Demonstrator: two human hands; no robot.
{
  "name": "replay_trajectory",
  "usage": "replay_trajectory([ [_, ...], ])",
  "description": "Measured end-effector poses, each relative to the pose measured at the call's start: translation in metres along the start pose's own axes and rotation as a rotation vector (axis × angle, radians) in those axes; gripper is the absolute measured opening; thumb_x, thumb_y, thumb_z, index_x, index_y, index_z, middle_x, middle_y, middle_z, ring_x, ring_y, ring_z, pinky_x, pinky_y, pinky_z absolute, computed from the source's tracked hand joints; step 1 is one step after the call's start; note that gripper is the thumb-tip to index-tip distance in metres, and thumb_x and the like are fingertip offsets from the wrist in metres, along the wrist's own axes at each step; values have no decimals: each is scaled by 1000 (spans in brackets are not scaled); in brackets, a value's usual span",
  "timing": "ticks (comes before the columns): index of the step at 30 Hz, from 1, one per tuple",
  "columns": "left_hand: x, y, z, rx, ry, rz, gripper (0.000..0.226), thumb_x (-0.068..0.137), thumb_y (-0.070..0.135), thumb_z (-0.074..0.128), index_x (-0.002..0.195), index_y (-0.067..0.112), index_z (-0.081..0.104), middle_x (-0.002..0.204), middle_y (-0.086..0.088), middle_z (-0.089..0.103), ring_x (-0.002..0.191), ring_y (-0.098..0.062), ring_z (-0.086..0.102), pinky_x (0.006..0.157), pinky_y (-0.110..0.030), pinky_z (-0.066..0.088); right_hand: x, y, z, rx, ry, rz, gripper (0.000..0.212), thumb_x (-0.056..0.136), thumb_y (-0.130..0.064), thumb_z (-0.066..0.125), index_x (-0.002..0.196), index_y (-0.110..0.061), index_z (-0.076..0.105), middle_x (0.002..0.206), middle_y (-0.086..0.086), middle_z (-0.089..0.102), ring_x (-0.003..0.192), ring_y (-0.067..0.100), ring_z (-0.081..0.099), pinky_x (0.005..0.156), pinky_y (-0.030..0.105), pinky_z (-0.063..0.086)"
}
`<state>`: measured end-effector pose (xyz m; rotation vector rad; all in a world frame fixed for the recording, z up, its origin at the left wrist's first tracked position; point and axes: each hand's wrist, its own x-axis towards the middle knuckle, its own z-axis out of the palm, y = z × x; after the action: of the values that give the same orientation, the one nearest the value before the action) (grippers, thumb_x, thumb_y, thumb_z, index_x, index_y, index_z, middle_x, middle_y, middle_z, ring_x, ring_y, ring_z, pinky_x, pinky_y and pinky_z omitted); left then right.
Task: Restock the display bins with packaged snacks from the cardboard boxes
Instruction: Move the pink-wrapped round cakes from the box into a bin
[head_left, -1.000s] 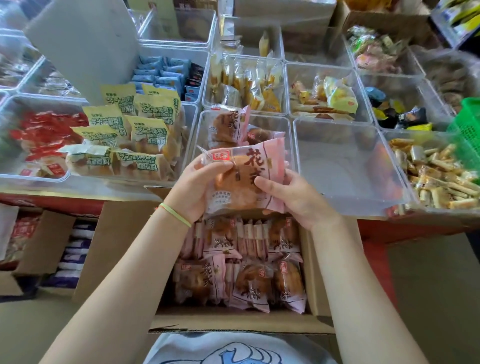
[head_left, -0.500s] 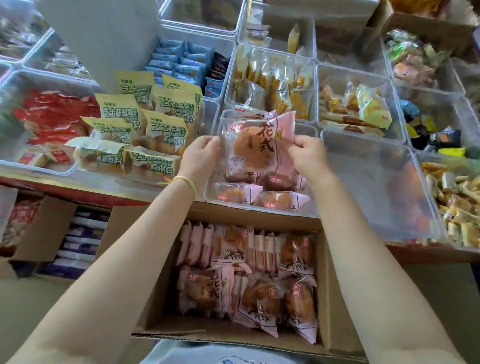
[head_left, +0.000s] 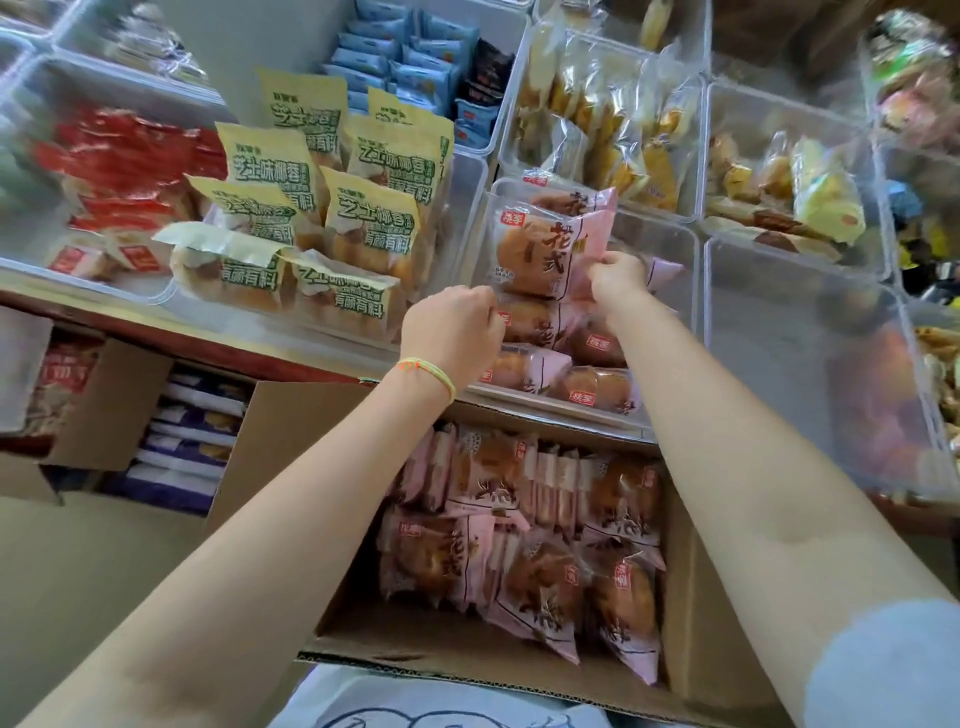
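From the head view, my right hand (head_left: 615, 275) pinches the lower right edge of a pink bread packet (head_left: 545, 249), which stands upright, long axis roughly vertical, in the clear display bin (head_left: 670, 244) above several like packets lying flat. My left hand (head_left: 452, 332) sits curled just left of the packet's lower corner; whether its fingertips touch the wrapper or hold nothing I cannot tell, since the knuckles hide them. The packet lies up and left of my right fingers, so that hand is nearer to seat it. The cardboard box (head_left: 691, 623) below holds many more packets.
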<state>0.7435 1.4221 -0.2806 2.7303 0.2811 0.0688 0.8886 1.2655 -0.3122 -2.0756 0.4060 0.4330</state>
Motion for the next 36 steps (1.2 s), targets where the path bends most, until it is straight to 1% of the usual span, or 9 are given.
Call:
replay_trajectory([
  [3, 0, -1, 1, -8, 9, 3, 26, 94, 26, 46, 98, 13, 68, 94, -8, 68, 89, -29, 61, 70, -34, 47, -8, -4, -5, -7, 43, -10, 8, 97, -13, 53, 97, -18, 59, 104, 6, 66, 91, 26, 65, 81, 40, 58],
  [7, -3, 2, -4, -32, 45, 25, 25, 94, 26, 47, 97, 14, 69, 93, -7, 68, 86, -28, 61, 68, -33, 46, -42, -16, -15, 60, 21, -20, 18, 96, -13, 51, 114, -15, 55, 96, 4, 62, 65, 15, 63, 53, 29, 50],
  [13, -29, 22, -36, -294, 112, 58, 32, 86, 33, 50, 67, 11, 65, 64, -5, 63, 64, -25, 56, 59, -33, 46, -152, -19, -53, 244, -458, -131, 22, 94, -11, 49, 79, -5, 63, 64, 13, 63, 51, 25, 57, 50, 30, 43],
  [16, -53, 28, -56, -528, -122, -15, 34, 84, 27, 53, 58, 8, 63, 54, -10, 61, 49, -24, 52, 50, -29, 44, -192, -1, -66, -28, -754, -87, 27, 96, -10, 44, 77, 0, 62, 71, 23, 68, 60, 33, 66, 56, 33, 53],
  [20, -83, 26, -50, -562, -752, -129, 29, 90, 17, 50, 76, 3, 72, 70, -12, 73, 48, -22, 61, 46, -24, 47, -204, 48, -44, -351, -940, 68, 30, 97, -15, 41, 92, 0, 66, 87, 20, 75, 77, 34, 74, 74, 39, 60],
  [22, -95, 15, -27, -494, -892, -165, 26, 89, 15, 50, 84, 4, 72, 79, -12, 75, 55, -23, 66, 50, -26, 51, -195, 81, -18, -478, -901, 141, 32, 101, -23, 41, 103, -4, 67, 92, 14, 75, 81, 31, 74, 76, 38, 61],
  [25, -111, -7, 12, -452, -871, -295, 23, 91, 23, 53, 86, 11, 71, 83, -8, 75, 71, -28, 72, 52, -25, 51, -183, 126, 19, -604, -693, 100, 31, 102, -34, 45, 120, -14, 60, 89, 5, 65, 75, 21, 64, 67, 33, 57],
  [29, -127, -25, 41, -435, -757, -399, 32, 95, 27, 50, 98, 4, 72, 96, -15, 74, 90, -33, 69, 75, -34, 53, -179, 162, 39, -574, -435, 115, 45, 99, -23, 54, 142, -9, 44, 140, 12, 53, 107, 27, 60, 80, 29, 47],
  [36, -143, -35, 54, -535, -670, -482, 27, 93, 25, 54, 93, 5, 72, 88, -12, 74, 87, -31, 70, 86, -40, 56, -177, 207, 59, -689, -404, 224, 37, 94, -11, 63, 129, -5, 55, 118, 10, 62, 95, 24, 62, 73, 31, 52],
])
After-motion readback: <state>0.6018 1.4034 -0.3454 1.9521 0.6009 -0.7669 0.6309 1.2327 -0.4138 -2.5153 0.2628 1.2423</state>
